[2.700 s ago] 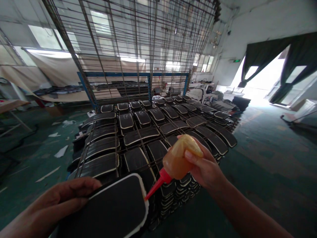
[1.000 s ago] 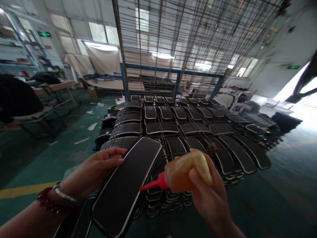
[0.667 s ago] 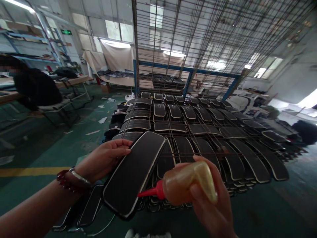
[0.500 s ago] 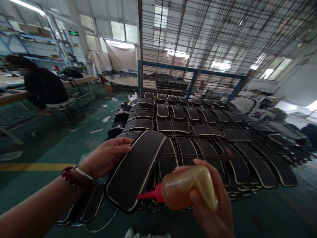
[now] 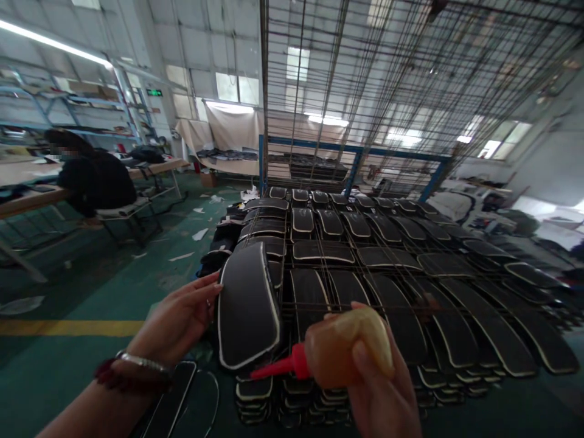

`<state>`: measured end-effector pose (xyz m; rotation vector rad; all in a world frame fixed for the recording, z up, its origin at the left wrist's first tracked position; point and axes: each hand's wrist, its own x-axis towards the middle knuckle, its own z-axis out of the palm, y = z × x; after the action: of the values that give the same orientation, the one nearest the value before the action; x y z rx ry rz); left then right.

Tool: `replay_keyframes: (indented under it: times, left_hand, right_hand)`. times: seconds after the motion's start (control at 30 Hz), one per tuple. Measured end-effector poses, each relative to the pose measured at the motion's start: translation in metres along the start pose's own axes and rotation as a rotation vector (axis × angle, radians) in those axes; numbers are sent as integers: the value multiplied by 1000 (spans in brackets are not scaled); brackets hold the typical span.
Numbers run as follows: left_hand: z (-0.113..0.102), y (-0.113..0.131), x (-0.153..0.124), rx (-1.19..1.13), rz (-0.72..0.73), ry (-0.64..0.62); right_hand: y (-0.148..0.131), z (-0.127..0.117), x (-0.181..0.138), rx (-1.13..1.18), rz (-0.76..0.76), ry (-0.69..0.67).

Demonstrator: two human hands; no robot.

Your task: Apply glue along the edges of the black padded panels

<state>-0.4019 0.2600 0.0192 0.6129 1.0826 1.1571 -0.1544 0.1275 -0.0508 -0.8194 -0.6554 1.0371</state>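
My left hand (image 5: 189,316) grips the left edge of a long black panel (image 5: 249,310) with rounded corners and a pale line along its border. The panel is tilted up in front of the rack. My right hand (image 5: 383,377) is wrapped round a squeeze bottle (image 5: 335,347) of amber liquid, lying sideways with its red nozzle (image 5: 278,367) pointing left. The nozzle tip is just below the panel's lower edge; whether they touch I cannot tell. Many similar black panels (image 5: 392,292) lie in rows behind both hands.
A wire rack (image 5: 319,255) holds the rows of panels, and its upper wire grids slope overhead. Another black panel (image 5: 171,401) stands low at my left. A person in dark clothes (image 5: 100,176) sits at a table on the left. Paper scraps (image 5: 199,235) litter the green floor.
The held panel has turned more upright and its lower end has moved up. The nozzle tip, earlier at its lower right edge, is now below its bottom edge. The view has tilted upward.
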Motion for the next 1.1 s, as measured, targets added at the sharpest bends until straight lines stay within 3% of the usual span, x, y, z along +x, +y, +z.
replay_keyframes:
  times: [0.17,0.3,0.5,1.1]
  left_hand:
    - [7,-14,-16,-219,-18,132]
    - [6,-23,-19,-262,-31,175]
    - [-7,-32,-11,-236,-41,56]
    - [5,-27,-17,-315,-25,150]
  right_hand:
    - [3,-15,24,57,-169,224]
    - [-15,-13,32,30,-262,283]
    - [-28,-4,32,-12,-361,226]
    - [-3,1,-9,-276,-333,47]
